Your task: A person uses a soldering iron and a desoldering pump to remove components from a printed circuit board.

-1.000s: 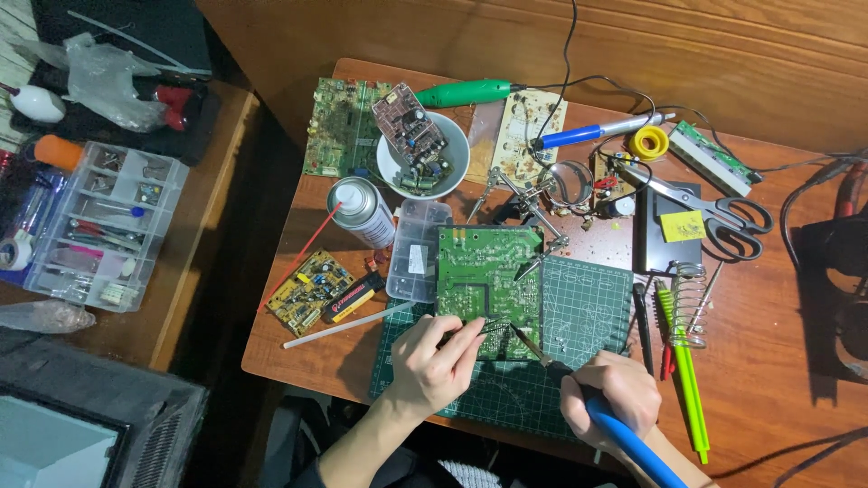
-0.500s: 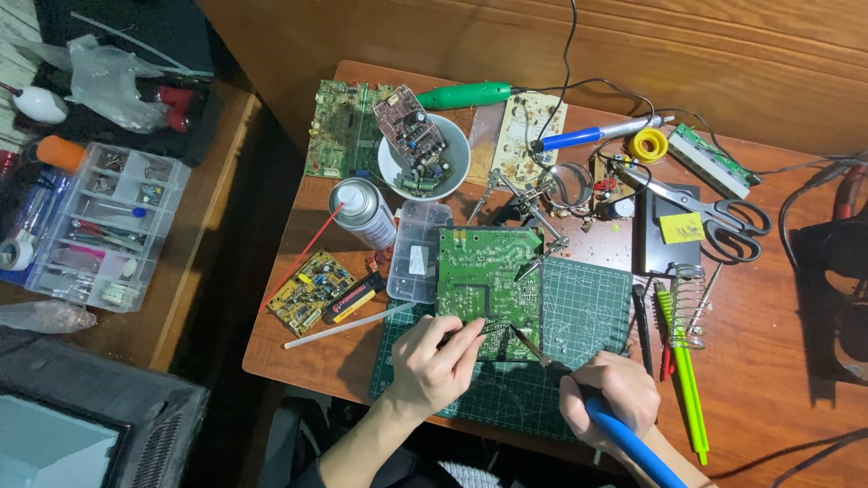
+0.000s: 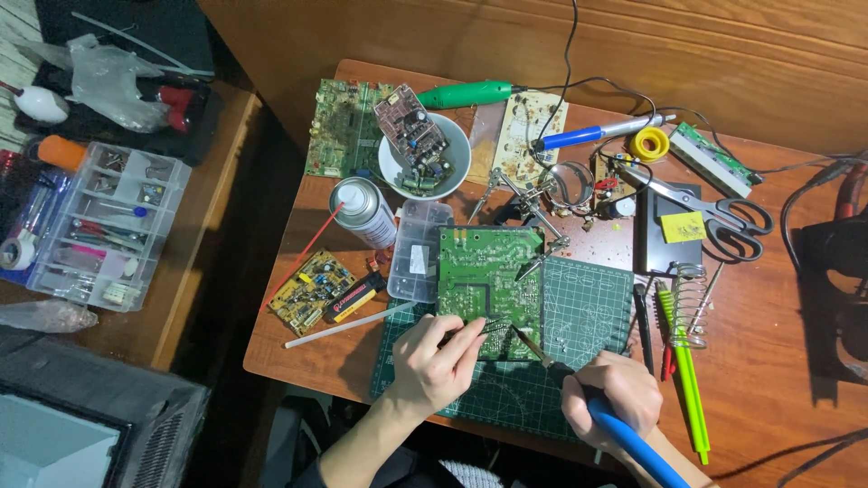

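Observation:
A green circuit board (image 3: 488,276) lies on a dark green cutting mat (image 3: 579,312), its far edge held by the clips of a helping-hands stand (image 3: 529,203). My left hand (image 3: 434,361) pinches tweezers (image 3: 488,327) whose tips rest on the board's near edge. My right hand (image 3: 610,398) grips a blue-handled soldering iron (image 3: 624,434); its metal tip points up-left to the same spot on the board, beside the tweezers.
A white bowl of circuit boards (image 3: 423,149), a spray can (image 3: 362,212), a clear plastic box (image 3: 416,248), scissors (image 3: 714,208), a solder roll (image 3: 649,143), a coil iron stand (image 3: 689,289), green pens (image 3: 683,361) and loose boards crowd the wooden table. A parts organiser (image 3: 99,226) sits on the left bench.

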